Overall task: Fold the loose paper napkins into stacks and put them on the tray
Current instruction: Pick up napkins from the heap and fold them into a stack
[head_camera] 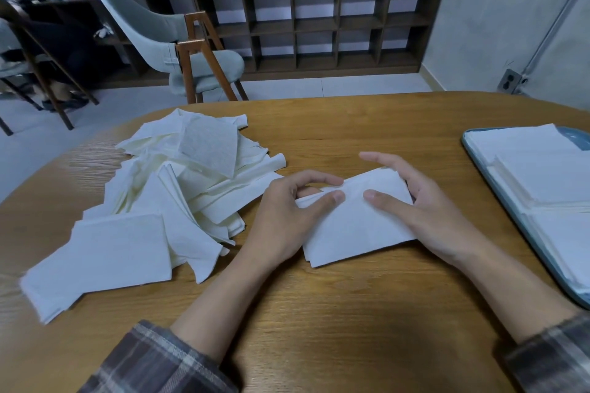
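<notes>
- At table (351, 322) centre, left hand (287, 214) pinches the folded napkin (351, 230) by its left edge, thumb and forefinger curled.
- Right hand (418, 204) grips its right edge, thumb on top.
- Loose napkin pile (178, 182) lies just left of the hands.
- Tray (574, 139) with stacked napkins (542, 175) sits right.

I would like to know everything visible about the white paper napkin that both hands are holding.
The white paper napkin is a folded rectangle of thin, faintly textured tissue, slightly tilted, its near edge on the brown wooden table, between the heap of loose white napkins and the grey-blue tray. The left hand pinches its left end; the right hand holds its right end, thumb on top.
</notes>
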